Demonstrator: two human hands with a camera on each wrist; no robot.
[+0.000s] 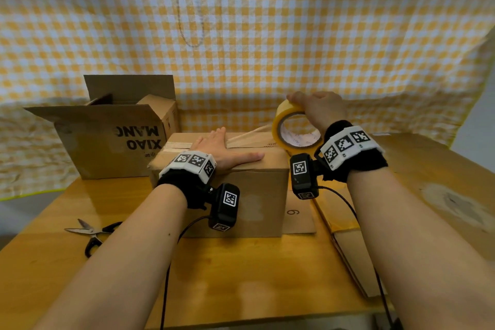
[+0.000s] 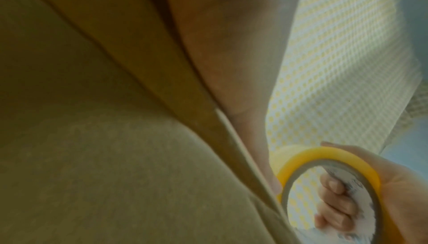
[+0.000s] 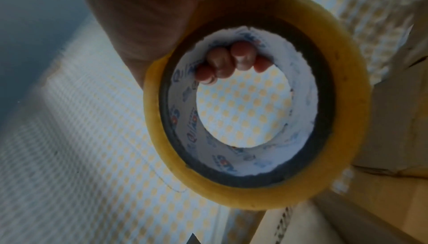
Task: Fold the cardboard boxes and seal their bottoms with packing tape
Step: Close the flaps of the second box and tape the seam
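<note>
Warm, even indoor light; head view sharp, wrist views soft.
Glare on the table (image 1: 241, 289) toward 6 o'clock; edges bow; the left wrist view is dim and blurred.

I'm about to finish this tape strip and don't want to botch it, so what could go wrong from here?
1. The pulled tape hangs free between the tape roll and the box; slack could let it twist or wrinkle.
2. Only the left hand pins the stuck end; lifting it might peel the tape.
3. The scissors lie off to the left while both hands are busy, so cutting may be awkward.
</note>
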